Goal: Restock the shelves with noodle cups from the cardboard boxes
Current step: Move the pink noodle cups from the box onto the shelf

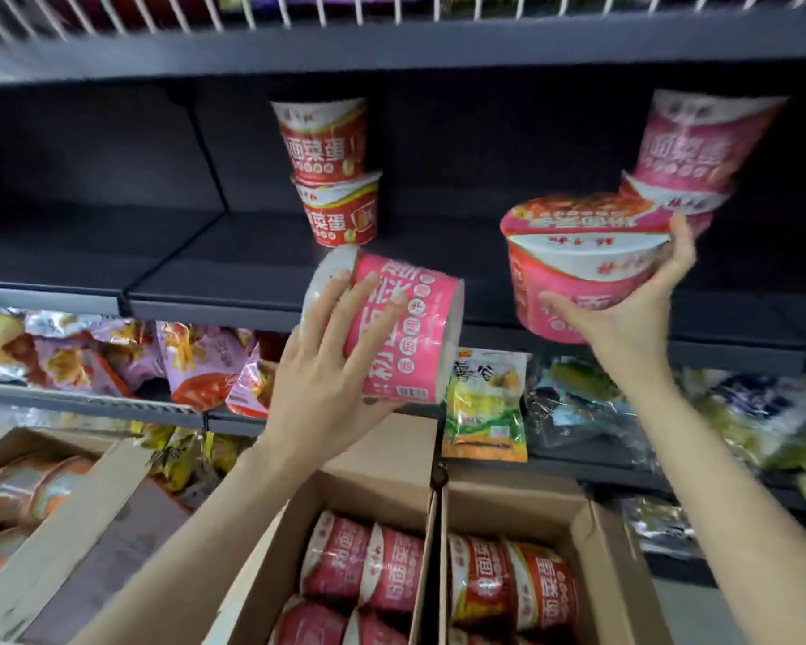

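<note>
Nearest the lens, at 6 o'clock, two open brown cardboard boxes [431,519] stand side by side, touching, each packed with red-and-pink shrink-wrapped noodle cups lying on their sides [368,565]. A third open cardboard box [43,528] at 8 o'clock holds orange-labelled cups.

Rising from the boxes, the left hand [326,365] grips a pink noodle cup tipped on its side [399,328], its pale base turned toward 10 o'clock; the fingers [345,304] spread across its wall and curl around it. At 2 o'clock the right hand [633,300] cradles an upright pink noodle cup with a foil lid [582,253] from beneath, thumb on its front, fingers wrapped round its far side.

Both cups are held in front of the dark grey metal shelf [233,272]. On that shelf, at 12 o'clock, stands a stack of two red noodle cups [331,174]; at 2 o'clock, behind the right hand's cup, a stack of two pink noodle cups [694,155]. Below the shelf, shiny snack packets [485,402] crowd a lower tier.
</note>
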The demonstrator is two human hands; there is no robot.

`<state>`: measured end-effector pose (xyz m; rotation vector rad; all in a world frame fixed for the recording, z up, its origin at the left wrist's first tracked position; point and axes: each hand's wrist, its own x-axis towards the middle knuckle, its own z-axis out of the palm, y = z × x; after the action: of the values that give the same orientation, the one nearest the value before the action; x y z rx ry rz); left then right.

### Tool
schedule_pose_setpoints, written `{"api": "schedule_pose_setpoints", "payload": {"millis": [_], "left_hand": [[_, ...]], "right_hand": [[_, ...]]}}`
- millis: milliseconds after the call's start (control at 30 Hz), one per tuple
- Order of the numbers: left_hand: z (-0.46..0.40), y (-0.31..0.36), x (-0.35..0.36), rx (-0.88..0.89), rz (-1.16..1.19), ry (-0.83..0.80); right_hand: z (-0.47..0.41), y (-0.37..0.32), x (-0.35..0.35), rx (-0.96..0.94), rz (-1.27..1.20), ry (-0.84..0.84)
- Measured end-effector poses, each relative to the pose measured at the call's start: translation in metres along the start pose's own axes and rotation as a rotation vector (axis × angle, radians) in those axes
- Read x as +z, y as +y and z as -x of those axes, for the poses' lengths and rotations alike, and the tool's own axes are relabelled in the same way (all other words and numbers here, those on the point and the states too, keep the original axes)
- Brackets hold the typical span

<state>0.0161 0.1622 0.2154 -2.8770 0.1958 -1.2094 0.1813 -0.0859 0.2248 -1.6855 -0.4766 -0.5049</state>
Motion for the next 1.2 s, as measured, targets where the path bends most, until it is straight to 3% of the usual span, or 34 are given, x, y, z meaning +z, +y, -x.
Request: {"api": "schedule_pose_setpoints", "payload": {"millis": [200, 300, 333, 400, 500, 567, 633, 700, 800, 867, 967, 1033, 1100, 1200], "left_hand": [[-0.07, 0.013, 0.017, 0.23, -0.143, -0.006], [-0.092, 0.013, 0.025, 0.326, -0.197, -0.016], [-0.097, 0.013, 0.027, 0.362, -0.214, -0.018], [-0.103, 0.013, 0.029, 0.461, -0.253, -0.023], [-0.112, 0.017, 0.024, 0.646, -0.285, -0.007], [-0.117, 0.02, 0.019, 0.742, -0.312, 0.025], [-0.125, 0.02, 0.018, 0.778, -0.362, 0.085], [-0.129, 0.023, 0.02, 0.664, -0.315, 0.22], [-0.119, 0.043, 0.03, 0.276, 0.022, 0.449], [-0.115, 0.06, 0.041, 0.059, 0.265, 0.329], [-0.134, 0.068, 0.072, -0.406, 0.676, -0.095], [-0.157, 0.066, 0.097, -0.656, 0.889, -0.289], [-0.174, 0.066, 0.119, -0.782, 0.993, -0.344], [-0.194, 0.072, 0.145, -0.837, 0.969, -0.276]], "right_hand": [[-0.042, 0.047, 0.022, 0.186, 0.152, -0.011], [-0.042, 0.026, 0.003, 0.095, 0.223, 0.02], [-0.036, 0.01, -0.006, 0.03, 0.14, -0.015], [-0.024, -0.026, -0.017, -0.028, 0.044, -0.253], [-0.016, -0.056, -0.013, 0.03, 0.147, -0.629], [-0.015, -0.058, -0.011, 0.061, 0.156, -0.679], [-0.015, -0.059, -0.011, 0.041, 0.117, -0.584], [-0.016, -0.058, -0.01, 0.013, 0.052, -0.395], [-0.028, -0.047, -0.005, 0.007, -0.061, -0.103], [-0.044, -0.036, 0.0, 0.013, -0.086, 0.024], [-0.071, -0.024, 0.017, 0.033, -0.076, 0.102], [-0.082, -0.012, 0.03, 0.053, 0.063, 0.106], [-0.088, 0.005, 0.037, 0.09, 0.254, 0.084], [-0.098, 0.026, 0.034, 0.141, 0.418, 0.064]]}}
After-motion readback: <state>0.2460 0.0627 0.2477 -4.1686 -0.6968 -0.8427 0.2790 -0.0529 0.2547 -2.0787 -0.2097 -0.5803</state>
